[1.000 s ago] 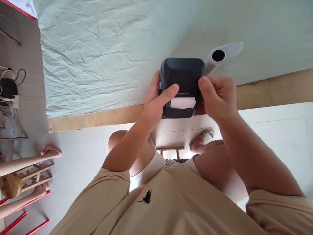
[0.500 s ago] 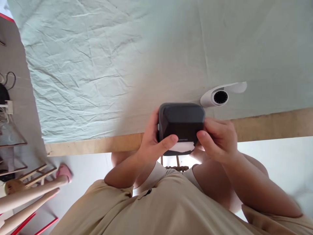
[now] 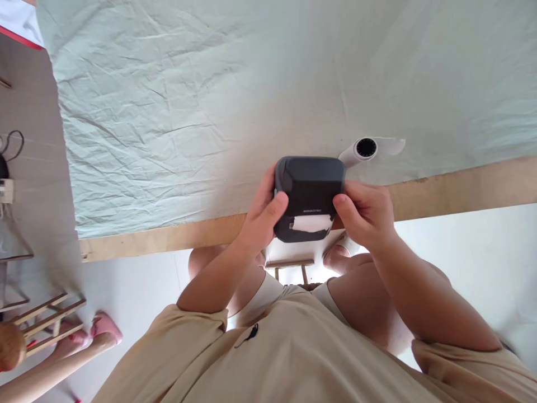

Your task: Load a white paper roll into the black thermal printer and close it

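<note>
A dark grey portable label printer [image 3: 312,187] is held between my two hands above the table's front edge. White paper [image 3: 311,223] shows at its near end, with small lettering just above. My left hand [image 3: 265,215] grips the printer's left side, thumb on the top face and fingers hidden behind. On the right side my right hand [image 3: 366,212] clasps it, thumb against the near right corner. Just beyond the printer lies a roll of white paper [image 3: 350,156] with a black core, its loose end stretching to the right.
A wrinkled pale green cloth [image 3: 159,129] covers the table, whose bare wooden edge [image 3: 457,190] faces me. To the left on the floor are another person's legs in pink slippers [image 3: 104,327], a wooden stool [image 3: 54,319] and a dark cable [image 3: 15,144].
The printer has risen slightly in view and more of its paper end shows. My left thumb has shifted from its front face towards its left edge. The view has also shifted a little.
</note>
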A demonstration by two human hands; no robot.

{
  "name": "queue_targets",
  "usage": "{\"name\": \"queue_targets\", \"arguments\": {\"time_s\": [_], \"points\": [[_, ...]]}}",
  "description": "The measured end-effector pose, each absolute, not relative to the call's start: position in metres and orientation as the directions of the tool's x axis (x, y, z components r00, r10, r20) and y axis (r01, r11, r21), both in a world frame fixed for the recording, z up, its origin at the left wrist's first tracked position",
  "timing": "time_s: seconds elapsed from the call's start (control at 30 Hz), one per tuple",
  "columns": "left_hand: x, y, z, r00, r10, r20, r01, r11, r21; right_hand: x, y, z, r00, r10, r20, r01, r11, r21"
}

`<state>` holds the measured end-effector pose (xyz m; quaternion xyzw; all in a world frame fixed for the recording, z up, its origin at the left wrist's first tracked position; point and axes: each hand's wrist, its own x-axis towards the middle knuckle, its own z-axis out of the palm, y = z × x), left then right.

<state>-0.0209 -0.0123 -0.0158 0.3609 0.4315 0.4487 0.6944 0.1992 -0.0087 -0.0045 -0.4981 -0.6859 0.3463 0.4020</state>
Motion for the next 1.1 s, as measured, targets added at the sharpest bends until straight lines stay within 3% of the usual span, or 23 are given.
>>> {"name": "queue_targets", "arguments": {"time_s": [0.17,0.5,0.6,0.73,0.83,0.93,1.03,1.1], "points": [[-0.008,0.002,-0.014,0.213,0.922,-0.323,-0.401,0.384,0.832,0.199,-0.004,-0.009,-0.124,0.983,0.135,0.42,0.175,-0.89],[-0.005,0.006,-0.014,0.144,0.961,-0.234,-0.434,0.274,0.858,0.198,-0.005,-0.017,-0.134,0.987,0.092,0.232,0.121,-0.965],[-0.003,0.009,-0.014,0.153,0.964,-0.219,-0.457,0.266,0.849,0.198,-0.004,-0.02,-0.096,0.984,0.152,0.189,0.168,-0.967],[0.0,0.009,-0.012,0.163,0.961,-0.225,-0.42,0.274,0.865,0.192,0.0,-0.005,0.078,0.944,0.32,0.189,0.301,-0.935],[0.0,0.007,-0.009,0.18,0.963,-0.199,-0.411,0.257,0.874,0.187,0.006,0.013,0.158,0.896,0.415,0.296,0.357,-0.886],[-0.002,0.006,-0.007,0.192,0.961,-0.198,-0.413,0.262,0.872,0.185,0.014,0.023,0.017,0.9,0.435,0.505,0.368,-0.781],[-0.003,0.005,-0.004,0.2,0.956,-0.213,-0.373,0.275,0.886,0.188,0.02,0.024,-0.184,0.922,0.342,0.716,0.364,-0.596],[-0.004,0.003,-0.002,0.202,0.952,-0.228,-0.355,0.288,0.889,0.19,0.022,0.025,-0.275,0.931,0.24,0.762,0.363,-0.536]]}}
